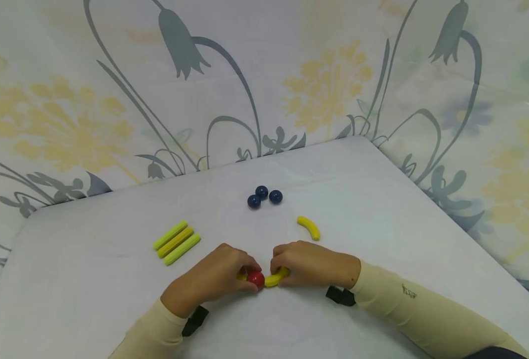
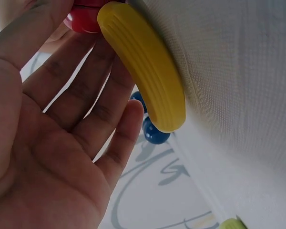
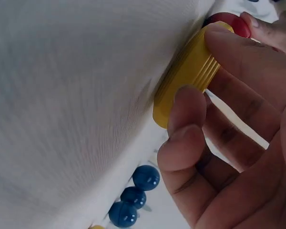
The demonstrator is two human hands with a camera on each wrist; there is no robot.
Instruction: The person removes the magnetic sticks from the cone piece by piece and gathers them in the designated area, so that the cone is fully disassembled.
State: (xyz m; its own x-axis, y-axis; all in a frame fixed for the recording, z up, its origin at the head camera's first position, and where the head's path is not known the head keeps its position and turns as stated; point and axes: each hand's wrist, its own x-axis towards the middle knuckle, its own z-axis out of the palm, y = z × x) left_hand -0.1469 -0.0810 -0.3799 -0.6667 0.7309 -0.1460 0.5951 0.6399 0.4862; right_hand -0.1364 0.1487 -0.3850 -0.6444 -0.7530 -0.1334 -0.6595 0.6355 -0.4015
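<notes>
A glossy red ball [image 1: 256, 280] lies low on the white table, between thumb and fingers of my left hand [image 1: 221, 273]. On its left side, a ribbed yellow curved rod [image 2: 148, 67] meets the ball, mostly hidden by that hand in the head view. My right hand [image 1: 313, 264] pinches a second yellow curved rod [image 3: 183, 76], whose near end is right at the ball's right side. In the right wrist view, the thumb lies along this rod near the ball, and fingertips curl against it.
Three dark blue balls [image 1: 262, 192] cluster farther back. Another yellow curved rod [image 1: 309, 228] lies behind my right hand. Straight rods, two yellow-green [image 1: 182, 249] with a yellow one [image 1: 175, 242] between, lie side by side at left. Flower-patterned cloth [image 1: 246, 99] rises behind the table.
</notes>
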